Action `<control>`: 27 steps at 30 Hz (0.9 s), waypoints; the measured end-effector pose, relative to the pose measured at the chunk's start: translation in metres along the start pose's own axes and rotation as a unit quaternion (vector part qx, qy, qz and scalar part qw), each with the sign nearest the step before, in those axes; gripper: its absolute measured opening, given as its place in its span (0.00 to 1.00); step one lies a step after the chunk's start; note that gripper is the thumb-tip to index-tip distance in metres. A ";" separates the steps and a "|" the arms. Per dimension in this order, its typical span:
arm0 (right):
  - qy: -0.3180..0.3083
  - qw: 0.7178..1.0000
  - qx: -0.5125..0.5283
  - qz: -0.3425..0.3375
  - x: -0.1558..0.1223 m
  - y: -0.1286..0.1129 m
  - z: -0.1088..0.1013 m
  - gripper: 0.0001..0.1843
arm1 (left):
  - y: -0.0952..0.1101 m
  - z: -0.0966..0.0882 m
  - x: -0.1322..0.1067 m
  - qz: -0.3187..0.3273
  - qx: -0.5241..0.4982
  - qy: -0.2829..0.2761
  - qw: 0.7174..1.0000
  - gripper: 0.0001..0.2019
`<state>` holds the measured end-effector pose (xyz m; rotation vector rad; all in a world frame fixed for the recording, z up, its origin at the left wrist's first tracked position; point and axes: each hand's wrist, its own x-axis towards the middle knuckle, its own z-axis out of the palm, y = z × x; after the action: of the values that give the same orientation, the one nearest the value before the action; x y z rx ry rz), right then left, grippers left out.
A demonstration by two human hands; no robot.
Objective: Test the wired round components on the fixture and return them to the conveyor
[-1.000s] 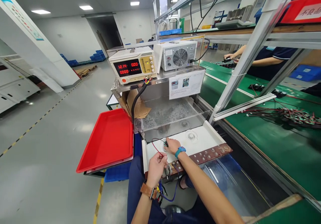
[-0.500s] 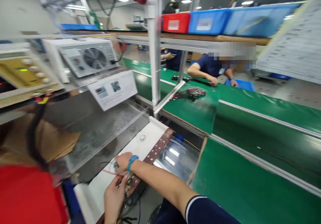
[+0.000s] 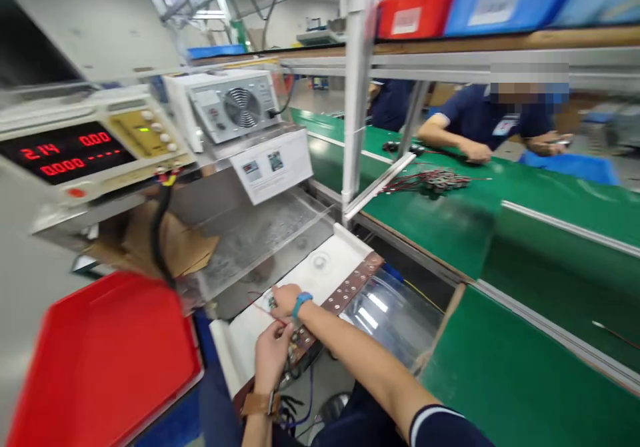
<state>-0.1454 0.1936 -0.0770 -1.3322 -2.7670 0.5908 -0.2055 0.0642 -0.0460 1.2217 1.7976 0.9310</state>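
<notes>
Green circuit board (image 3: pixel 272 301), small, blurred and mostly covered by fingers, at the left part of a white panel (image 3: pixel 300 280) with raised ends; impossible to tell whether touching the panel or just above. Clamped there in the right grip (image 3: pixel 284 301), with a blue wristband (image 3: pixel 301 303) behind. Looping out to the left of the board and back toward the body, a thin red wire (image 3: pixel 261 307), pinched between thumb and forefinger of the left grip (image 3: pixel 271 355), just beside the right one. Around that left wrist, a brown watch strap (image 3: pixel 257 404).

Along the panel's near edge, a brown strip (image 3: pixel 350 288) set with metal studs, then a curved clear plastic sheet (image 3: pixel 395 310) to the right. Beyond the panel, a dusty transparent cover (image 3: pixel 270 227); above it, a printed notice (image 3: pixel 274 163) hanging below a grey instrument (image 3: pixel 243 107) with a round fan grille. Farther left, a power supply (image 3: pixel 47 183) with red lit digits, a thick black cable (image 3: pixel 159 233) dropping from its front past folded cardboard (image 3: pixel 193 247). Low at the left, a red tray (image 3: pixel 115 353).

Across to the right, past a white post (image 3: pixel 356 93), a green worktop (image 3: pixel 417 219) bearing a bundle of wired parts (image 3: pixel 440 181). Behind the bundle, a co-worker (image 3: pixel 480 117) in dark blue, leaning over the far side; overhead, on a shelf (image 3: pixel 450 47), a red bin (image 3: pixel 415 12) beside a blue bin (image 3: pixel 495 5).
</notes>
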 end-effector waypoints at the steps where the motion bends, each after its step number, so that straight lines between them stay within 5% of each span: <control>1: 0.003 1.000 0.002 0.003 -0.001 -0.001 0.000 0.27 | 0.000 0.000 -0.001 0.001 -0.004 0.003 1.000 0.18; 27: -0.019 1.000 0.012 0.020 -0.007 -0.014 -0.003 0.23 | 0.003 -0.002 -0.014 -0.031 0.005 0.052 0.998 0.09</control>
<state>-0.1506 0.1814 -0.0688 -1.3890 -2.7593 0.6561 -0.2025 0.0511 -0.0397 1.1360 1.9126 0.9667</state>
